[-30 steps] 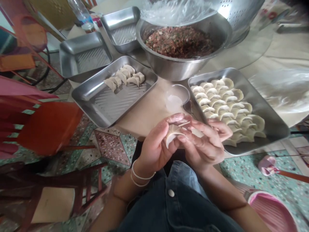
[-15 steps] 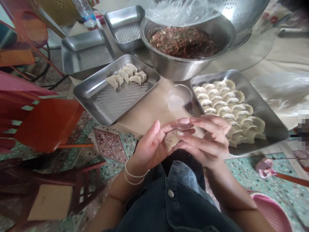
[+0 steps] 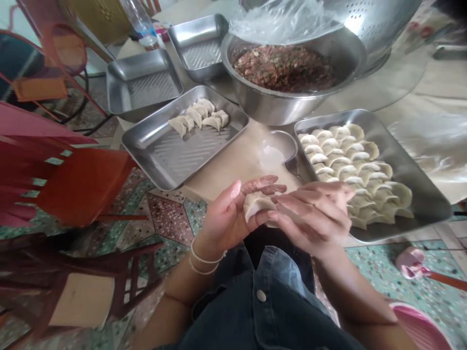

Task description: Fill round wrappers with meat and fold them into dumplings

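Observation:
A folded dumpling [image 3: 257, 205] rests in the curled fingers of my left hand [image 3: 226, 214], its floury fingertips behind it. My right hand [image 3: 315, 214] pinches the dumpling's right end between thumb and fingers. Just beyond my hands stands a small clear bowl [image 3: 292, 146] with something white in it. To the left, a metal tray [image 3: 164, 163] holds several dumplings [image 3: 199, 114] at its far side. On the right, another metal tray [image 3: 425, 206] carries many dumplings [image 3: 346, 155] in close rows, partly covered by my right hand.
A large steel bowl [image 3: 270, 107] of minced filling [image 3: 284, 65] stands at the back, with a plastic bag [image 3: 288, 19] over its rim and a colander [image 3: 379, 24] behind. Two more trays [image 3: 144, 58] lie back left. A red chair [image 3: 83, 184] is left; a pink slipper [image 3: 419, 321] lies low right.
The dumpling has turned in my left hand, showing more of its curved side. My right fingers have lowered and bunched at its right end. The whole view has shifted slightly.

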Motion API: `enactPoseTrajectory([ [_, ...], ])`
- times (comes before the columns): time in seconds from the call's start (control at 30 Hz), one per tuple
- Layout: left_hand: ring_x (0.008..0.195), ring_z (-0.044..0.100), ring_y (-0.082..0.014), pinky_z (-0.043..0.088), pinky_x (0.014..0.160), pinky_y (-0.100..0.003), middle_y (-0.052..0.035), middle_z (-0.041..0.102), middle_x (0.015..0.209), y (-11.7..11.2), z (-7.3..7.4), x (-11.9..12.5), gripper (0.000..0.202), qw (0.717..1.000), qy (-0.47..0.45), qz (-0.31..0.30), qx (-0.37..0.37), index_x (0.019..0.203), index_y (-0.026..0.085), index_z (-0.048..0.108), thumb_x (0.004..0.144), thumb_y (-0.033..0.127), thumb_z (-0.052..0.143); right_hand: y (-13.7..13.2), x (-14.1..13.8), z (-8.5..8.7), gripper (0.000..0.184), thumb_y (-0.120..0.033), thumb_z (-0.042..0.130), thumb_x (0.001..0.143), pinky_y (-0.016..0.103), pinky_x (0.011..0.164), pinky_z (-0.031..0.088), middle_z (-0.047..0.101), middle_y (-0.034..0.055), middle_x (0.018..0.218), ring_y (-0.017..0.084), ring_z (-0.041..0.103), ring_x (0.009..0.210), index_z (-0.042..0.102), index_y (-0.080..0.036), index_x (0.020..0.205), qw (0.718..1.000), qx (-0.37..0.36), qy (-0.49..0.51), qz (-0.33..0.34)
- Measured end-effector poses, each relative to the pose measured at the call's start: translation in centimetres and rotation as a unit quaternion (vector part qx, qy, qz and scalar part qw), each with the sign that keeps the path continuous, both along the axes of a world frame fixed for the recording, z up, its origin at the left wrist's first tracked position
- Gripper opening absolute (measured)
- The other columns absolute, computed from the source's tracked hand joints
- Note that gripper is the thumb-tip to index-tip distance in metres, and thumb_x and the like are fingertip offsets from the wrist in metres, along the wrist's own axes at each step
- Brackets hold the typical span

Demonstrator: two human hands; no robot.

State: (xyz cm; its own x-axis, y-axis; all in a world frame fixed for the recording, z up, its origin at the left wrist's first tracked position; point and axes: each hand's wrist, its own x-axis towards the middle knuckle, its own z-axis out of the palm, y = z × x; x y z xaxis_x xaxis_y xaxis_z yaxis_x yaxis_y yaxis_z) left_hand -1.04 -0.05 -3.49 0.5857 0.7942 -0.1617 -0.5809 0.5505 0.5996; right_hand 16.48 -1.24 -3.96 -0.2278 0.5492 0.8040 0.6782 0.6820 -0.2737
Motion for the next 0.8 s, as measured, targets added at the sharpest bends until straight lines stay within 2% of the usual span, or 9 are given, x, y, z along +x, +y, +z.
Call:
enactPoseTrajectory([
  [0.07,0.112,0.065,-0.0192,0.054,0.091,-0.027,-0.0093,0.065,0.124,0.1,-0.1,-0.1,0.042,1.000,0.021,0.004,0.019,0.119,0.023,0.063,0.087,0.050,0.057,-0.1,-0.3,-0.1,0.029,-0.019,0.076,0.074,0.038,0.079,0.040,0.071,-0.0040,0.081,0.018,0.064,0.080,0.068,-0.027,0.100,1.000,-0.001,-0.020,-0.017],
  [0.13,0.110,0.065,-0.0172,0.053,0.092,-0.027,-0.0083,0.064,0.125,0.4,-0.2,-0.5,0.041,0.991,0.104,-0.005,0.080,0.122,0.026,0.060,0.084,0.039,0.066,-0.1,-0.5,-0.1,0.029,-0.014,0.073,0.075,0.038,0.081,0.040,0.072,-0.0050,0.082,0.018,0.065,0.083,0.069,-0.029,0.100,0.999,-0.018,-0.022,-0.020],
  [0.27,0.094,0.067,-0.0180,0.056,0.082,-0.032,-0.0077,0.069,0.108,2.5,0.7,-3.3,0.040,0.930,0.294,-0.060,0.212,0.117,0.024,0.063,0.078,0.025,0.072,-0.1,-0.3,-0.3,0.030,-0.014,0.072,0.076,0.040,0.083,0.039,0.073,-0.0045,0.082,0.018,0.066,0.083,0.068,-0.029,0.102,0.998,-0.057,0.012,-0.002],
  [0.33,0.089,0.067,-0.0172,0.054,0.079,-0.032,-0.0076,0.069,0.107,4.5,1.8,-5.4,0.043,0.900,0.359,-0.033,0.246,0.118,0.024,0.063,0.076,0.023,0.073,-0.1,-0.1,-0.6,0.028,-0.014,0.071,0.076,0.038,0.079,0.039,0.072,-0.0030,0.082,0.018,0.066,0.080,0.068,-0.027,0.101,0.997,-0.061,0.044,0.005],
  [0.47,0.095,0.065,-0.0214,0.049,0.089,-0.037,-0.0104,0.069,0.107,10.4,3.7,-8.9,0.044,0.691,0.581,0.104,0.418,0.119,0.017,0.063,0.077,0.025,0.069,-0.4,0.0,-1.1,0.024,-0.011,0.069,0.077,0.036,0.075,0.042,0.071,-0.0012,0.080,0.016,0.065,0.078,0.068,-0.024,0.097,0.994,-0.075,0.073,0.011],
  [0.53,0.094,0.064,-0.0229,0.047,0.090,-0.039,-0.0098,0.070,0.101,13.5,3.9,-9.8,0.029,0.575,0.665,0.093,0.467,0.105,0.014,0.069,0.077,0.023,0.064,-0.5,-0.1,-1.3,0.023,-0.010,0.068,0.078,0.037,0.075,0.042,0.072,-0.0001,0.081,0.017,0.064,0.079,0.068,-0.022,0.097,0.994,-0.085,0.072,0.023],
  [0.57,0.092,0.064,-0.0230,0.047,0.090,-0.039,-0.0088,0.070,0.098,14.8,3.8,-10.0,0.024,0.534,0.691,0.055,0.484,0.098,0.015,0.070,0.077,0.022,0.062,-0.6,-0.1,-1.4,0.022,-0.009,0.068,0.078,0.037,0.075,0.042,0.072,0.0005,0.081,0.017,0.064,0.079,0.068,-0.021,0.097,0.993,-0.088,0.072,0.028],
  [0.7,0.080,0.064,-0.0220,0.048,0.085,-0.039,-0.0042,0.069,0.081,18.3,3.2,-10.0,0.016,0.515,0.688,0.002,0.511,0.088,0.017,0.071,0.074,0.019,0.063,-0.8,0.0,-1.6,0.019,-0.008,0.067,0.078,0.036,0.074,0.043,0.072,0.0008,0.080,0.017,0.064,0.077,0.069,-0.020,0.093,0.992,-0.088,0.079,0.030],
  [0.8,0.085,0.065,-0.0211,0.047,0.086,-0.036,-0.0029,0.069,0.086,19.2,3.1,-9.8,0.016,0.508,0.665,-0.046,0.545,0.087,0.017,0.071,0.072,0.017,0.066,-0.9,0.1,-1.8,0.019,-0.007,0.067,0.077,0.034,0.071,0.045,0.071,0.0008,0.078,0.015,0.063,0.073,0.069,-0.018,0.092,0.992,-0.078,0.090,0.033],
])
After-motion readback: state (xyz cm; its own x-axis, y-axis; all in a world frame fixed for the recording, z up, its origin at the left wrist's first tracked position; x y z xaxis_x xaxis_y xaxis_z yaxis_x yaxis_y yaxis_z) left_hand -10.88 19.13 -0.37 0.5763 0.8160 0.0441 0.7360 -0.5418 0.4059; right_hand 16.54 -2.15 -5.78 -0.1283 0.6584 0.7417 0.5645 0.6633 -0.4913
